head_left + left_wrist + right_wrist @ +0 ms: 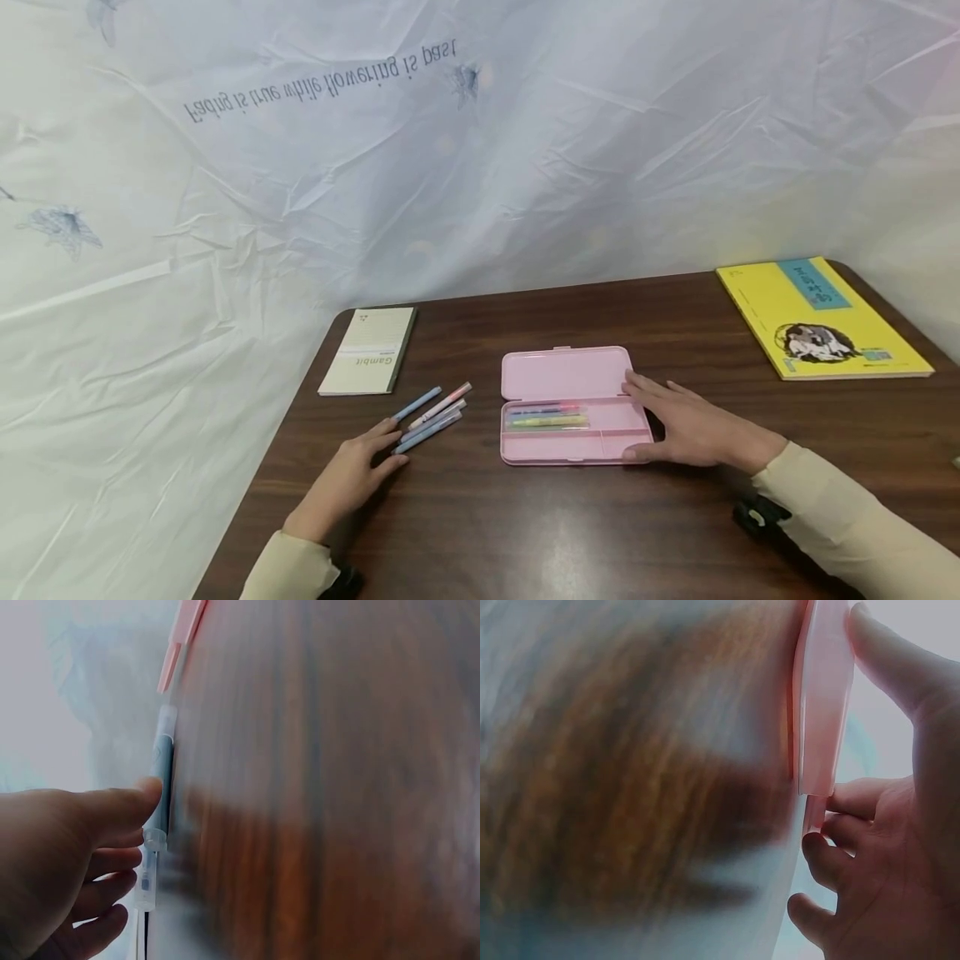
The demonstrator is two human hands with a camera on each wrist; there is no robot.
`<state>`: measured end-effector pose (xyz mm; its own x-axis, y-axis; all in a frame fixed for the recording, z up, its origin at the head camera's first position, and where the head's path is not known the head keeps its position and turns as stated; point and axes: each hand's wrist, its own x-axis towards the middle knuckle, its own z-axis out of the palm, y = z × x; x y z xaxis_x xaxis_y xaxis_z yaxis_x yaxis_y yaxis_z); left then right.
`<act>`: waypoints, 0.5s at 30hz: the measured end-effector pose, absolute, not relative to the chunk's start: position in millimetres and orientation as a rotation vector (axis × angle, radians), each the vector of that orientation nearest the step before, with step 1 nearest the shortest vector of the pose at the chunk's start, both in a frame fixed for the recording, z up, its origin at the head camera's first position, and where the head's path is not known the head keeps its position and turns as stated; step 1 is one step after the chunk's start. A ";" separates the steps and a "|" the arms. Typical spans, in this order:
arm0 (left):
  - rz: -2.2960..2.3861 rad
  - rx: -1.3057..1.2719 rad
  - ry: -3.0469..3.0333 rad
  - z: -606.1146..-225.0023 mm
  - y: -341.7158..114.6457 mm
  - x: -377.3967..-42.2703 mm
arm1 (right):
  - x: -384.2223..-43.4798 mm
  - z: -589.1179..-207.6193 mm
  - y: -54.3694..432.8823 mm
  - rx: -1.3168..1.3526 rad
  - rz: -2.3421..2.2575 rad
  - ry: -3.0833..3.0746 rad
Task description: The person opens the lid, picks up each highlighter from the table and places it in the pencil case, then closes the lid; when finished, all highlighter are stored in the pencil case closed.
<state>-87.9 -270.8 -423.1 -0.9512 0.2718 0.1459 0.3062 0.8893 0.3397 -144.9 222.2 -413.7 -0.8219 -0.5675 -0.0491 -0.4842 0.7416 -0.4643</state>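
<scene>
A pink pencil case (pixel 566 375) lies with its lid folded back on the table. Several colored pens (pixel 547 421) rest in its longer compartment. My right hand (pixel 693 425) is spread along the case's right end, thumb at the near corner and fingertips beside the lid. Left of the case is a loose group of several pens (pixel 429 432), mostly blue, with one white and reddish. My left hand (pixel 345 483) is at their near left end, fingers and thumb apart. In the left wrist view, its thumb tip overlaps a blue pen (pixel 163 754) with a clear cap.
A cream notepad (pixel 367 350) lies at the table's far left corner. At the far right is a yellow book (pixel 825 321). The dark wooden table (pixel 465 533) borders a whitish printed sheet (pixel 525 167) at the back and left.
</scene>
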 end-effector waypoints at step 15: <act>-0.413 -0.456 -2.936 -421.4 -267.1 -90.1 | -145.9 -413.5 222.3 -0.841 -0.668 2.746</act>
<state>-90.1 -267.1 -421.4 -0.9438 0.2768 0.1804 0.3158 0.9162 0.2466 -145.9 222.3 -413.5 -0.8204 -0.5696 -0.0503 -0.4828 0.7371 -0.4729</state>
